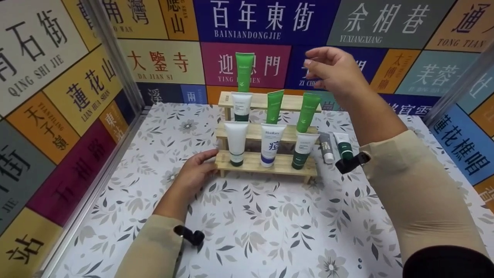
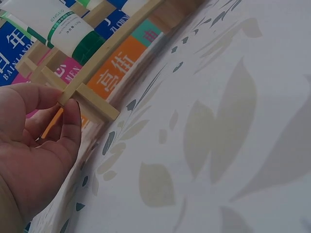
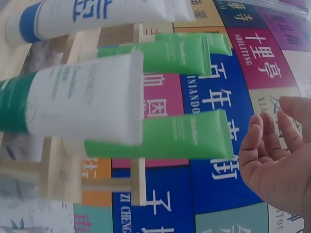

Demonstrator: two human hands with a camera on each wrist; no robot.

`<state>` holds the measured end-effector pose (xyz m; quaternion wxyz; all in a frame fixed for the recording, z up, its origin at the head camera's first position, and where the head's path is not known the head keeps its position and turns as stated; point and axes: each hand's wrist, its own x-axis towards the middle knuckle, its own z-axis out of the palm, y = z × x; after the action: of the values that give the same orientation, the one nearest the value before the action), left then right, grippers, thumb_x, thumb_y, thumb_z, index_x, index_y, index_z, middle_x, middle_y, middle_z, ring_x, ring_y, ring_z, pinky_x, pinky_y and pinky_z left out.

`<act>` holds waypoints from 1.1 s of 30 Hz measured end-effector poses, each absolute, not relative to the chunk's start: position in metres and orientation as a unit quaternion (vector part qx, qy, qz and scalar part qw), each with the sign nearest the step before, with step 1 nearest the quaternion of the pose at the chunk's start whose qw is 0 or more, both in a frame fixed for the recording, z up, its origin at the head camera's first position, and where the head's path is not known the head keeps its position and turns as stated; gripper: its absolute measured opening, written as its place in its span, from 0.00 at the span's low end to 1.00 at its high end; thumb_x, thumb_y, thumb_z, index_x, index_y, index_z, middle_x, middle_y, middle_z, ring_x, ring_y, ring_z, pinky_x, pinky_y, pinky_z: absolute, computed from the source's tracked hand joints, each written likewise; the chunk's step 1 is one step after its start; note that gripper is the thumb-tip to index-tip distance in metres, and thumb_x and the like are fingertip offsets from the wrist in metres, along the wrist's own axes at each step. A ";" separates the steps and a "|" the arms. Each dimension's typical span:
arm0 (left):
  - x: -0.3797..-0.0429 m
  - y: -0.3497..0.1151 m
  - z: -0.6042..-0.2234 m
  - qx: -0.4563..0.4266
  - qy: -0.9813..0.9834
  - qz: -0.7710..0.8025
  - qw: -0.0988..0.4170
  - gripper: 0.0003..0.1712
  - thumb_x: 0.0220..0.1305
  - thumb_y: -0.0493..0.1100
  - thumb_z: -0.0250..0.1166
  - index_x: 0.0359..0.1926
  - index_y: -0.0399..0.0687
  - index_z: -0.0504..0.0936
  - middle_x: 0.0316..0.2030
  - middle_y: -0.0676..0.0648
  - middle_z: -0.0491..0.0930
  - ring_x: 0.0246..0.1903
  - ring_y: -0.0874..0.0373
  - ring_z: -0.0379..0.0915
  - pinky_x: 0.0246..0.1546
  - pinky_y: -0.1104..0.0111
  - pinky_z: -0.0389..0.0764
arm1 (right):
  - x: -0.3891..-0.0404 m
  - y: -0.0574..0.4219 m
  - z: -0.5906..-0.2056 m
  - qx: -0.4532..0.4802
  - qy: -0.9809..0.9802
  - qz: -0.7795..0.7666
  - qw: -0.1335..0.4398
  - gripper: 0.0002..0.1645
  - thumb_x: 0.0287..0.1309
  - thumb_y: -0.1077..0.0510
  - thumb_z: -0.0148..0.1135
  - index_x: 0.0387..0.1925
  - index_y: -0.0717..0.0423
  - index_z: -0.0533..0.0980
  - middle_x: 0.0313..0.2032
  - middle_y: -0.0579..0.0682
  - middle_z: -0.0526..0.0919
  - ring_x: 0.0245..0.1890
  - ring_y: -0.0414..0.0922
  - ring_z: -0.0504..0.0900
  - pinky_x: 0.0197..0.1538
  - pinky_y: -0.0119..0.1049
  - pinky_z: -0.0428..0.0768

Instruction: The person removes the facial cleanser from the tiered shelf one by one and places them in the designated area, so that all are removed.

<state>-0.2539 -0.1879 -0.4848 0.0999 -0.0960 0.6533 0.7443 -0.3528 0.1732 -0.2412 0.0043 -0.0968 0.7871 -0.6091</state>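
A three-tier wooden stand (image 1: 252,159) holds several upright squeeze tubes. My left hand (image 1: 196,173) grips the left end of its bottom tier; the left wrist view shows thumb and fingers pinching the wood. On the bottom tier stand a plain white tube (image 1: 236,141), a white and blue tube (image 1: 272,143) and a white and dark-green tube (image 1: 304,150). The middle tier bears another white and dark-green tube (image 1: 241,104) and two green tubes (image 1: 274,108). One green tube (image 1: 244,69) stands on the top tier's left. My right hand (image 1: 335,71), fingers loosely bent, hovers empty above the stand's right end.
Right of the stand, a grey tube (image 1: 327,148) and a white and green tube (image 1: 342,144) are on the table. A floral cloth (image 1: 262,220) covers the table. Printed panels (image 1: 266,21) enclose the back and sides.
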 end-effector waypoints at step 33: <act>-0.256 -0.186 -0.487 -0.099 0.636 0.760 0.089 0.31 0.69 0.31 0.66 0.72 0.48 0.78 0.69 0.43 0.79 0.58 0.55 0.85 0.57 0.68 0.85 | -0.404 0.066 -0.234 -0.093 0.784 -0.609 0.077 0.23 0.70 0.58 0.70 0.64 0.43 0.79 0.57 0.46 0.84 0.51 0.44 0.84 0.59 0.39 0.84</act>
<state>-0.2560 -0.1863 -0.4873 0.0886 -0.0986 0.6362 0.7600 -0.4041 0.0658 -0.2339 0.0770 -0.0932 0.7840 -0.6089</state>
